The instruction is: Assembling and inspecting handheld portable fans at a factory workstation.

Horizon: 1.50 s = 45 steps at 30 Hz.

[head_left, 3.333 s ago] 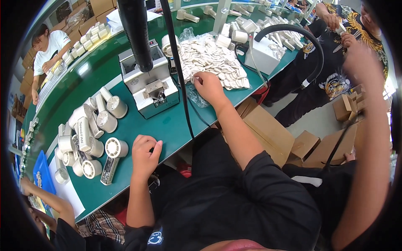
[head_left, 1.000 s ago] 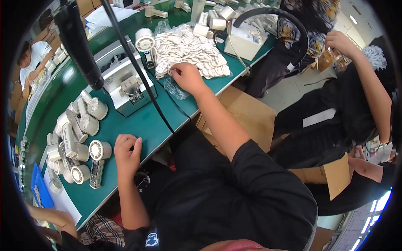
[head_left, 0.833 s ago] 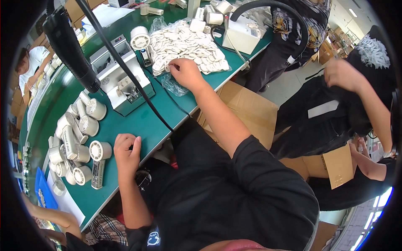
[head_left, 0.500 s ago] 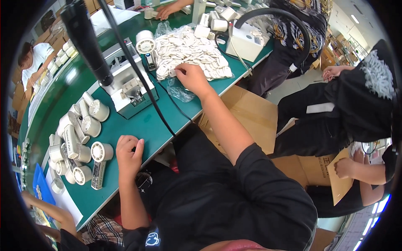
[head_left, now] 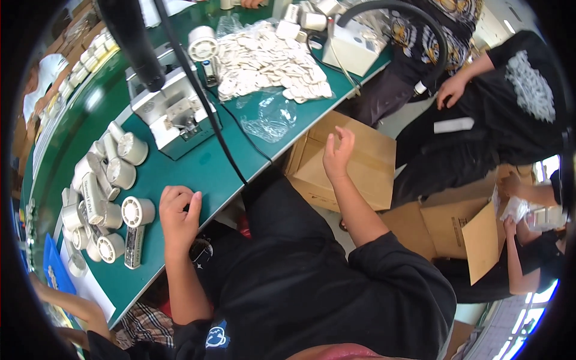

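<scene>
My left hand (head_left: 180, 217) rests at the green table's near edge, fingers loosely bent and thumb apart, with nothing visible in it. Just left of it stands a white round fan head (head_left: 138, 212) with a narrow handle (head_left: 134, 247). My right hand (head_left: 339, 155) is raised over an open cardboard box (head_left: 372, 153), thumb and fingers apart, holding nothing I can see. A heap of small flat white plastic pieces (head_left: 270, 60) lies beyond it on the table, beside a crumpled clear plastic bag (head_left: 270, 117).
A bench machine (head_left: 180, 117) stands mid-table, with a dark tool (head_left: 135, 45) and a black cable hanging over it. Several white handheld fans (head_left: 99, 186) are piled at left, near a blue tray (head_left: 57, 264). Co-workers sit and stand around; another open carton (head_left: 444, 231) is at right.
My right hand has moved from the heap of white pieces back to the right, over the cardboard box, and its fingers have opened. My left hand stays nearly in place.
</scene>
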{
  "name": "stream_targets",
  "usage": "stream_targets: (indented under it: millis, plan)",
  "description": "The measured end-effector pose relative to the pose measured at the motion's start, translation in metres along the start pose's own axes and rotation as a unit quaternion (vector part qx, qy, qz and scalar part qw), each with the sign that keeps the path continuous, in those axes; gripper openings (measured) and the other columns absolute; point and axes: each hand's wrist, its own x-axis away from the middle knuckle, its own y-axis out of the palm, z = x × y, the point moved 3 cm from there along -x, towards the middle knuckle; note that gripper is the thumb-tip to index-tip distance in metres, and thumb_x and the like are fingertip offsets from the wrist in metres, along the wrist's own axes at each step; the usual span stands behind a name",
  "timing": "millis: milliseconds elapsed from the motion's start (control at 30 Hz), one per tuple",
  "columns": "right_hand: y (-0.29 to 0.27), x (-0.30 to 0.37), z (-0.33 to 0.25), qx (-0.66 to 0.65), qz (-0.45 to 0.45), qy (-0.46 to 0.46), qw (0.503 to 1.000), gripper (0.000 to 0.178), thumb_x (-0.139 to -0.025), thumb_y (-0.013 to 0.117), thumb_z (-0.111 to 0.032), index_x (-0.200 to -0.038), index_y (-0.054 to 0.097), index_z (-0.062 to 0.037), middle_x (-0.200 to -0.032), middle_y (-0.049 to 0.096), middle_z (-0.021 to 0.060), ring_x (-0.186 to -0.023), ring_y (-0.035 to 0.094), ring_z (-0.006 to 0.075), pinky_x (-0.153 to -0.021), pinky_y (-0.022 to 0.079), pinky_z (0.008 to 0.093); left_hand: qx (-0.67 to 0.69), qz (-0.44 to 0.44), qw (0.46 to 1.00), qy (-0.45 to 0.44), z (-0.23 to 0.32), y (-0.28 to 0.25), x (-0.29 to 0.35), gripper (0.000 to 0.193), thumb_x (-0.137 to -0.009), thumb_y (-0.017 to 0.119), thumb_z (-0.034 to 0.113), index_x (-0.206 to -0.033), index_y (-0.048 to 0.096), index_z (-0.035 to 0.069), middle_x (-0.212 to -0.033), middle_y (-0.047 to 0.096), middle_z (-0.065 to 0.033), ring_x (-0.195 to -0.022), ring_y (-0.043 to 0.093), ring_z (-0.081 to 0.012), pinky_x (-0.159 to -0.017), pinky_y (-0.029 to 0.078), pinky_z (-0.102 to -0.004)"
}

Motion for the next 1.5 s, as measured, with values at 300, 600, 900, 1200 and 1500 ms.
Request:
stream_targets:
  millis: [300, 600, 900, 1200, 1500]
  plan:
    - [-0.090, 0.153, 0.161, 0.378, -0.439, 0.238, 0.779, 0.069, -0.085, 0.045, -0.051, -0.138, 0.029, -0.0096, -0.146, 0.017, 0.0205, -0.134, 0.018, 0.0391, -0.106, 0.019, 0.0498, -0.013, -0.022, 1.000, 0.002, -0.001, 0.001, -0.001, 0.015, -0.074, 0.064, 0.001, -0.063, 0.054, -0.003, -0.072, 0.055, -0.0094, -0.071, 0.050, -0.0234, -0.064, 0.040, -0.0317]
    - [-0.079, 0.184, 0.078, 0.420, -0.551, 0.186, 0.696, 0.080, -0.079, 0.058, -0.048, -0.141, 0.021, -0.0135, -0.145, 0.015, 0.0228, -0.132, 0.019, 0.0423, -0.103, 0.025, 0.0503, -0.033, -0.039, 0.999, 0.006, -0.001, 0.002, -0.002, 0.014, -0.075, 0.063, 0.001, -0.067, 0.053, -0.004, -0.073, 0.055, -0.0090, -0.071, 0.049, -0.0230, -0.065, 0.040, -0.0308]
    - [-0.156, 0.167, 0.148, 0.468, -0.238, 0.237, 0.817, 0.063, -0.074, 0.065, -0.033, -0.127, 0.041, -0.0090, -0.129, 0.040, 0.0194, -0.118, 0.039, 0.0356, -0.096, 0.033, 0.0491, -0.017, -0.052, 0.998, -0.017, -0.002, 0.004, 0.000, 0.017, -0.078, 0.060, 0.002, -0.065, 0.053, -0.004, -0.073, 0.054, -0.0085, -0.072, 0.048, -0.0217, -0.065, 0.039, -0.0300]
    - [-0.214, 0.230, 0.210, 0.151, -0.083, 0.657, 0.733, 0.055, -0.077, 0.068, -0.039, -0.099, 0.047, 0.0059, -0.076, 0.058, 0.0148, -0.050, 0.058, 0.0212, -0.039, 0.049, 0.0314, -0.044, -0.065, 0.996, -0.028, -0.004, 0.005, 0.000, 0.016, -0.078, 0.060, 0.001, -0.066, 0.051, -0.004, -0.075, 0.052, -0.0095, -0.072, 0.047, -0.0223, -0.064, 0.038, -0.0301]
    - [-0.226, 0.298, 0.138, 0.046, -0.021, 0.657, 0.752, 0.041, -0.082, 0.066, -0.027, -0.091, 0.048, 0.0089, -0.072, 0.057, 0.0140, -0.052, 0.059, 0.0201, -0.042, 0.050, 0.0283, -0.048, -0.075, 0.996, -0.024, -0.006, 0.008, -0.003, 0.016, -0.078, 0.060, 0.000, -0.066, 0.050, -0.005, -0.073, 0.051, -0.0100, -0.071, 0.046, -0.0227, -0.064, 0.038, -0.0301]
